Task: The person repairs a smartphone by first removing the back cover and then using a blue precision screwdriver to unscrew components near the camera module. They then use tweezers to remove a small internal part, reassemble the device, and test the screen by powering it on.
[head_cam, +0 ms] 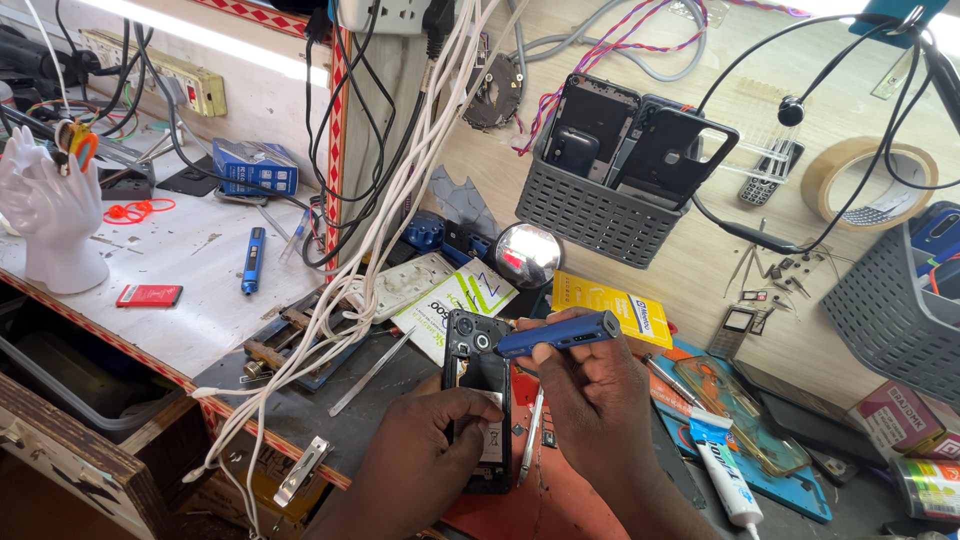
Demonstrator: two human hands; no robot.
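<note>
My left hand (425,450) grips an opened black phone (478,380) that lies with its back cover off on a red mat (530,500). The camera cluster and inner boards show at its top. My right hand (590,395) holds a blue pen-shaped electric screwdriver (558,334) almost level above the phone's upper part, its tip toward the phone. A pair of metal tweezers (532,432) lies on the mat between my hands.
A grey basket (590,215) with phone parts stands behind. White cables (350,270) hang across the bench at left. A glue tube (722,470), a clear phone case (735,405), a tape roll (868,180), a white hand-shaped stand (50,215) and another blue screwdriver (252,260) lie around.
</note>
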